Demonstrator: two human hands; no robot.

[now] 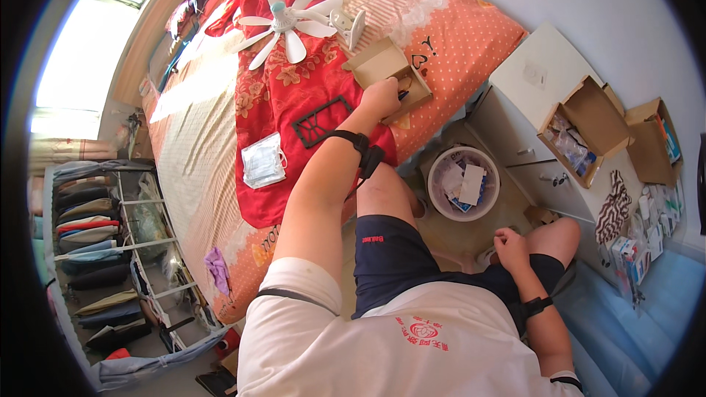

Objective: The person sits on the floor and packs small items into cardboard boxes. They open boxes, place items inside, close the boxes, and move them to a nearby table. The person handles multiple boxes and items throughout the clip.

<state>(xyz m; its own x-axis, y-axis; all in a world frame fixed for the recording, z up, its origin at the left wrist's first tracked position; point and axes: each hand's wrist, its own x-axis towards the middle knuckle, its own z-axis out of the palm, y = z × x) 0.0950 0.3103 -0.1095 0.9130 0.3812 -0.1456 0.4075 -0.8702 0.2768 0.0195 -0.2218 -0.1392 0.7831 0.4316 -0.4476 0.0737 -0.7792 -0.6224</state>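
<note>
My left hand (380,98) reaches into an opened cardboard box (422,90) on the bed. Its fingertips are hidden beside small dark items in the box, so what they hold cannot be told. Near that forearm, a black plastic frame (309,137) and a clear packet of face masks (263,161) lie on red floral cloth (289,96). Beyond the box are a white multi-blade fan (283,19) and a white device with a round base (348,25). My right hand (512,248) rests by my right thigh, fingers curled, with nothing visible in it.
A waste bin (492,204) with rubbish stands between the bed and a white cabinet (543,74). Open cardboard boxes (604,121), patterned cloth (613,208) and small packages stand on the cabinet. A clothes rack (149,245) is at the left; a purple cloth (218,270) lies on the bed edge.
</note>
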